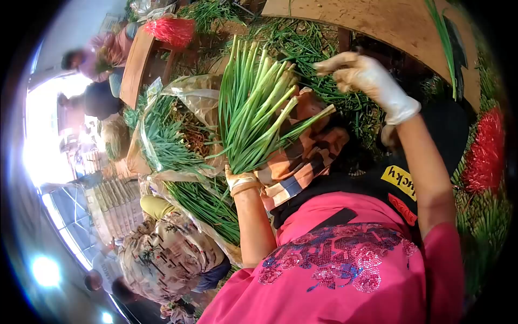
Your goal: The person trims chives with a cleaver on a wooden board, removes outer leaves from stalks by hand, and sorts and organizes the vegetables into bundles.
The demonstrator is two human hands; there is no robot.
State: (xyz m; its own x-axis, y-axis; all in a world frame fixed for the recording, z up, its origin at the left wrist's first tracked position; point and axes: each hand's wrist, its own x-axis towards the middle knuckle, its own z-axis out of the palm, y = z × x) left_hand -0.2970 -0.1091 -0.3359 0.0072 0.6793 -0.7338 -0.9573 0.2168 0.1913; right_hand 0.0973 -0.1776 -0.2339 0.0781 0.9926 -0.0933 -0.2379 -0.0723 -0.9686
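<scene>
A bunch of spring onions (259,108), with long green leaves and pale stem ends fanning to the upper right, lies across my lap. My left hand (243,181), in a whitish glove, is closed around the leafy lower end of it. My right hand (359,75), also in a pale, stained glove, is raised to the right of the stem ends, apart from them. Its fingers are partly bent and spread, with nothing visible in them. A patterned orange and brown cloth (310,156) covers my lap under the bunch.
A clear plastic bag (197,100) of greens is beside the bunch. Red plastic strips (171,31) lie on a wooden bench (136,67), with more red strips (484,151) at right. A wooden board (367,19) spans the top. A person in a patterned garment (170,256) sits close at lower left.
</scene>
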